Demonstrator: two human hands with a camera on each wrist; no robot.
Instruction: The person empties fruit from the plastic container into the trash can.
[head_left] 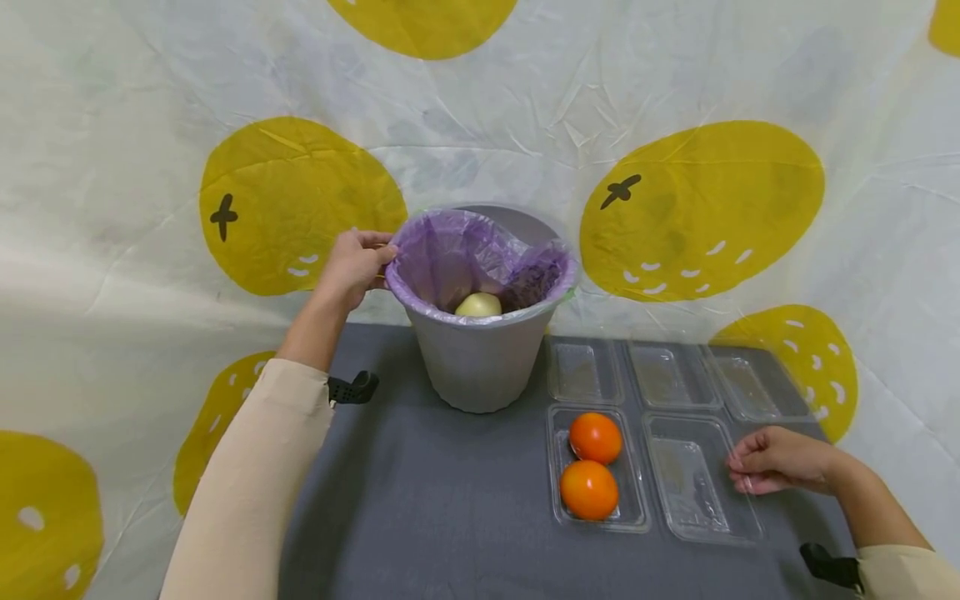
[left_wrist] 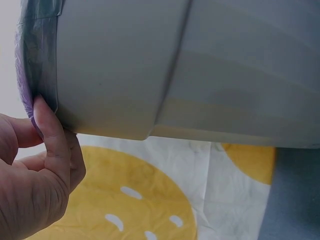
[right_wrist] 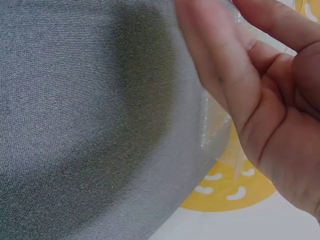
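My left hand [head_left: 352, 271] pinches the left rim of a grey bin [head_left: 480, 367] lined with a thin purple bag [head_left: 442, 254]; in the left wrist view its fingers [left_wrist: 52, 135] lie against the bag's folded-over edge. Inside the bag sits a pale round onion-like thing [head_left: 478, 305], beside something dark and hard to make out. My right hand [head_left: 783, 460], loosely bent, is at the right edge of a clear plastic tray [head_left: 686, 479]. Fingertips overlap that edge in the head view; contact is unclear. In the right wrist view the fingers [right_wrist: 235, 75] run out of frame.
Two orange-red tomato-like fruits [head_left: 589, 490] lie in another clear tray [head_left: 636, 500], front left of the row. Behind are three more trays, including a back-right one [head_left: 757, 387]. All stand on a grey table [head_left: 450, 500] against a sheet [head_left: 510, 100] printed with yellow shapes.
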